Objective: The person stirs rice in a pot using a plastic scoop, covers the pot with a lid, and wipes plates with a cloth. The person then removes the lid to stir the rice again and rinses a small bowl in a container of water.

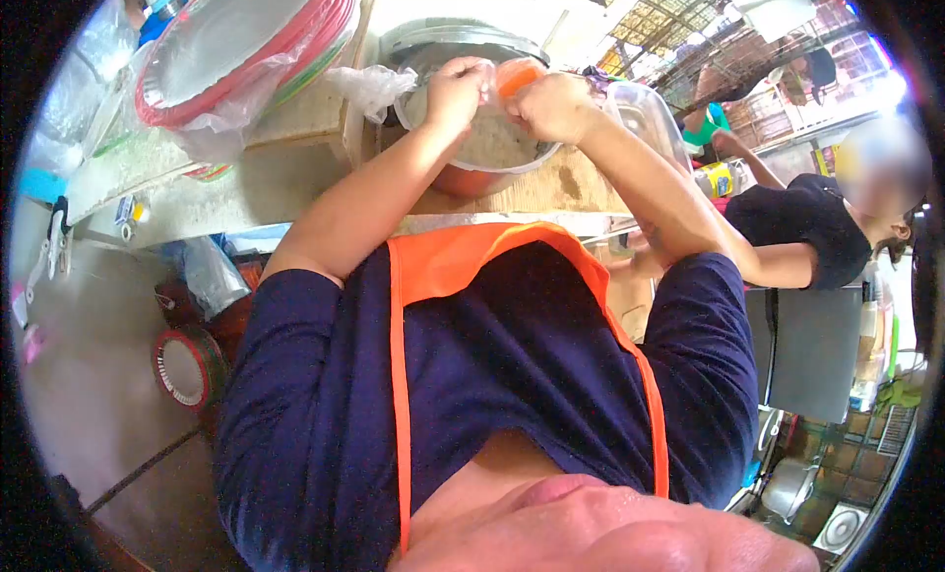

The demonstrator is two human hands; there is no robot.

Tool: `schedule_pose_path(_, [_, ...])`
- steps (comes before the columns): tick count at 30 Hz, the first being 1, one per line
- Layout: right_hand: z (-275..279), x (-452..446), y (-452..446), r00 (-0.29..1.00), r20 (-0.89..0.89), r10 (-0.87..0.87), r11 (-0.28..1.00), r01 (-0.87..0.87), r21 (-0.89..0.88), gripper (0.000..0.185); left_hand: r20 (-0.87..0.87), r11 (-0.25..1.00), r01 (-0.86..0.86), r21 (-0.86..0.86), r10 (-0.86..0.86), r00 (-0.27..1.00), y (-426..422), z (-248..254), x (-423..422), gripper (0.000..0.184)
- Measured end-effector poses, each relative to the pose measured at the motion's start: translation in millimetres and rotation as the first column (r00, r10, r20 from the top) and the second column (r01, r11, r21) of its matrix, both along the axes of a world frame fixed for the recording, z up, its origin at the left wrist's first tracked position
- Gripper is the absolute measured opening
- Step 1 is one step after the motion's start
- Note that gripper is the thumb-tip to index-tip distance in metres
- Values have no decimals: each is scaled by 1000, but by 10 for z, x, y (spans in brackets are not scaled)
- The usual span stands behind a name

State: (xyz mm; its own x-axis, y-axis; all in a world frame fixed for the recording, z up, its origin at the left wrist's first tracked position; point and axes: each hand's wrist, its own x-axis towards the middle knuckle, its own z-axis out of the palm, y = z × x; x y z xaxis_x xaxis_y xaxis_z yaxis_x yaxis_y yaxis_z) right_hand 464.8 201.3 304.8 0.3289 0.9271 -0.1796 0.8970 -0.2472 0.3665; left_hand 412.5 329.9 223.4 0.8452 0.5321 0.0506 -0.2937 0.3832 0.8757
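Note:
My left hand [460, 92] is closed at the rim of a large round tub [463, 181]. Its fingers are pinched on what looks like thin clear plastic, too blurred to be sure. In my right hand [553, 106] is a small orange cup [517, 77], tilted toward my left hand. Both hands are close together above the tub, which holds something pale. A dark lid or basin rim [463, 35] shows behind them. A crumpled clear plastic bag [374, 88] lies left of my left hand.
Red-rimmed plates [246, 50] in clear plastic are stacked on the wooden table [285, 183] at left. Right of the tub stands a clear plastic container [645, 119]. A person in a black shirt [812, 227] is at the right, near a yellow-labelled container [722, 179].

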Motion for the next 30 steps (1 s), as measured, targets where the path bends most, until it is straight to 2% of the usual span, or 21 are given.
schedule_pose_path(1, [88, -45, 21, 997, -17, -71, 996, 70, -58, 12, 9, 998, -32, -47, 33, 999, 6, 24, 20, 9])
schedule_pose_path(2, [89, 18, 29, 998, -9, -68, 996, 68, -59, 12, -27, 997, -66, -33, 65, 998, 66, -37, 96, 9])
schedule_pose_path(4, [55, 230, -23, 984, -180, 14, 946, 45, 320, 13, 8, 996, -33, -78, 34, 999, 181, 52, 131, 10])
schedule_pose_path(5, [122, 308, -42, 983, -181, 14, 947, 45, 319, 13, 36, 993, 2, -118, 2, 999, 222, 123, 121, 10])
schedule_pose_path(6, [237, 378, -66, 835, -550, -14, 849, 301, 434, 14, -12, 991, -35, -127, 34, 999, 221, 255, 120, 10])
schedule_pose_path(7, [350, 437, -104, 558, -829, 49, 711, 563, 421, 16, -11, 991, -36, -126, 34, 999, 250, 341, 128, 10])
schedule_pose_path(9, [548, 502, -214, 519, -823, 230, 608, 583, 538, 16, 18, 998, 50, -38, -49, 999, 305, 552, 139, 10])
schedule_pose_path(10, [691, 498, -283, 549, -826, 126, 564, 646, 515, 25, -41, 1000, 30, 9, -30, 999, 278, 686, 110, 9])
schedule_pose_path(11, [729, 561, -315, 430, -896, 112, 472, 771, 429, 25, -37, 1000, 27, 11, -26, 999, 284, 735, 139, 9])
schedule_pose_path(13, [526, 543, -279, 742, -639, 202, 514, 475, 714, 27, -90, 990, 50, 133, -38, 995, 286, 795, 207, 14])
schedule_pose_path(14, [531, 380, -177, 669, -740, -72, 562, 640, 524, 27, -91, 989, 50, 136, -38, 995, 269, 802, 232, 14])
schedule_pose_path(15, [574, 340, -144, 616, -772, -156, 574, 693, 437, 27, -110, 989, 57, 139, -42, 993, 241, 808, 259, 15])
schedule_pose_path(16, [644, 325, -181, 737, -676, -7, 491, 591, 640, 25, -125, 988, 63, 141, -45, 991, 228, 825, 296, 16])
schedule_pose_path(18, [871, 369, -249, 518, -805, 289, 214, 785, 581, 24, -141, 984, 99, 151, -78, 987, 246, 831, 338, 14])
schedule_pose_path(19, [985, 391, -283, 430, -779, 457, 77, 853, 516, 27, -161, 979, 136, 152, -112, 981, 249, 824, 357, 12])
schedule_pose_path(21, [1132, 605, -525, 110, -727, 678, 344, 826, 447, 22, -191, 966, 204, 161, -173, 966, 219, 843, 397, 10])
schedule_pose_path(23, [1182, 646, -595, 166, -542, 824, 175, 835, 522, 29, -212, 947, 270, 172, -232, 949, 175, 924, 430, 8])
schedule_pose_path(24, [1253, 518, -573, 254, -539, 803, 13, 897, 442, 29, -149, 932, 302, 202, -275, 950, 129, 984, 451, 7])
schedule_pose_path(25, [1273, 534, -604, 256, -535, 805, 8, 897, 442, 29, -85, 915, 331, 231, -319, 944, 80, 1043, 473, 6])
schedule_pose_path(29, [1319, 467, -671, 257, -474, 842, -45, 910, 413, 28, -141, 830, 441, 341, -419, 897, -150, 1295, 497, 7])
schedule_pose_path(30, [1330, 436, -664, 249, -404, 880, -58, 902, 428, 28, -121, 796, 495, 349, -485, 866, -203, 1318, 507, 8])
